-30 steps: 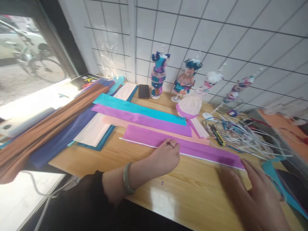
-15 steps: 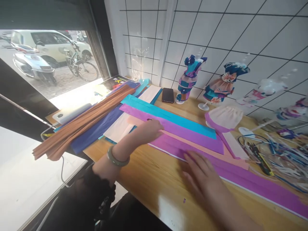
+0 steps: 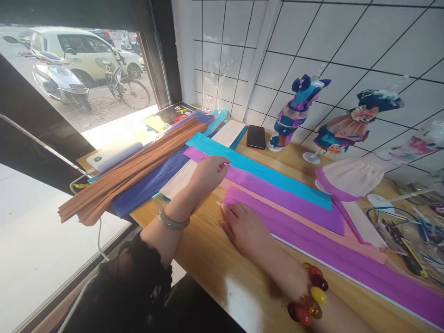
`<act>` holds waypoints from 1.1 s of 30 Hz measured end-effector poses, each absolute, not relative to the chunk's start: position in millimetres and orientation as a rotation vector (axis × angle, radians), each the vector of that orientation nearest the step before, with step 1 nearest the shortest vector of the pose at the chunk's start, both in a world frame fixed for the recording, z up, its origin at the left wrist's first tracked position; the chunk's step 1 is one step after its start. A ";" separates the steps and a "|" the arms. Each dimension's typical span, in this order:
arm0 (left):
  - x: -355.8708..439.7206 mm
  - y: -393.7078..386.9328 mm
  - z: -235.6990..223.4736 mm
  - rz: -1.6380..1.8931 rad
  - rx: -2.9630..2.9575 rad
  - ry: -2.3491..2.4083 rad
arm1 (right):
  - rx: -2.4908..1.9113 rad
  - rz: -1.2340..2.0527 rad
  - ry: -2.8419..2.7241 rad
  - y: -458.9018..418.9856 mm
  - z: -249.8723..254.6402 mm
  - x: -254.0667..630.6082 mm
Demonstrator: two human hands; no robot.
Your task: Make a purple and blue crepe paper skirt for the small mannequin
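Note:
My left hand (image 3: pixel 210 173), wearing a jade-like bangle (image 3: pixel 173 221), lies over the left part of the upper purple crepe paper strip (image 3: pixel 280 187). Its fingers are curled together, and whatever they hold is hidden. Closed at the left end of the front purple crepe paper strip (image 3: pixel 312 245) is my right hand (image 3: pixel 246 226), with a bracelet of large beads on its wrist. A white edge shows along that strip's near side. Between the two purple strips runs a peach strip (image 3: pixel 347 238). A turquoise strip (image 3: pixel 260 171) overlaps the upper purple one.
Brown pleated paper (image 3: pixel 138 166) and dark blue paper (image 3: pixel 149 185) lie at the left. At the wall stand a black phone (image 3: pixel 255 137) and several paper-dressed figures, one in blue (image 3: pixel 294 113). Pliers (image 3: pixel 404 247) and wires clutter the right. A window opens on the street.
My right hand has moved left from the middle of the front purple strip to its left end, and its fingers have closed. My left hand has shifted slightly. The camera view has turned left.

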State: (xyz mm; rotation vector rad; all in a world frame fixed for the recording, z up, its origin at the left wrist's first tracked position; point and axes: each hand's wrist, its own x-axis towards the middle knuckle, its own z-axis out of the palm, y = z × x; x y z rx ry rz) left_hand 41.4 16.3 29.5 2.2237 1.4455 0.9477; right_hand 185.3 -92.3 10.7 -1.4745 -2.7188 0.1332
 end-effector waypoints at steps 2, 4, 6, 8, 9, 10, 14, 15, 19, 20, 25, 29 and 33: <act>40.8 15.3 31.9 0.964 2.206 1.440 | -1.480 0.140 -2.732 -91.7 12.5 185.2; 41.0 14.2 33.2 0.973 2.192 1.439 | -1.491 0.139 -2.742 -91.4 14.4 183.7; 41.7 13.3 33.6 0.962 2.192 1.434 | -1.511 0.136 -2.752 -91.3 16.0 181.6; 42.4 12.7 33.3 0.936 2.198 1.431 | -1.528 0.129 -2.762 -91.7 17.6 179.8; 42.7 12.5 33.1 0.924 2.199 1.434 | -1.532 0.126 -2.765 -91.8 18.6 179.3; 42.9 12.3 32.9 0.918 2.198 1.442 | -1.534 0.131 -2.765 -91.8 19.7 179.1; 42.3 11.8 32.4 0.930 2.180 1.459 | -1.621 0.290 -2.599 -87.6 25.2 181.0; 42.0 11.7 32.4 0.932 2.174 1.451 | -1.652 0.346 -2.538 -85.6 26.5 181.4; 41.4 12.1 31.3 0.927 2.155 1.437 | -1.692 0.418 -2.459 -77.3 29.1 176.1; 41.5 12.6 30.5 0.923 2.158 1.440 | -1.701 0.408 -2.460 -75.7 29.1 172.8; 42.3 16.0 25.0 0.900 2.164 1.454 | -1.779 0.357 -2.441 -70.5 26.9 155.8; 41.7 17.2 21.9 0.908 2.152 1.435 | -1.772 0.422 -2.377 -68.3 25.4 154.0; 41.1 16.2 22.6 0.909 2.144 1.424 | -1.705 0.608 -2.220 -65.7 25.7 162.1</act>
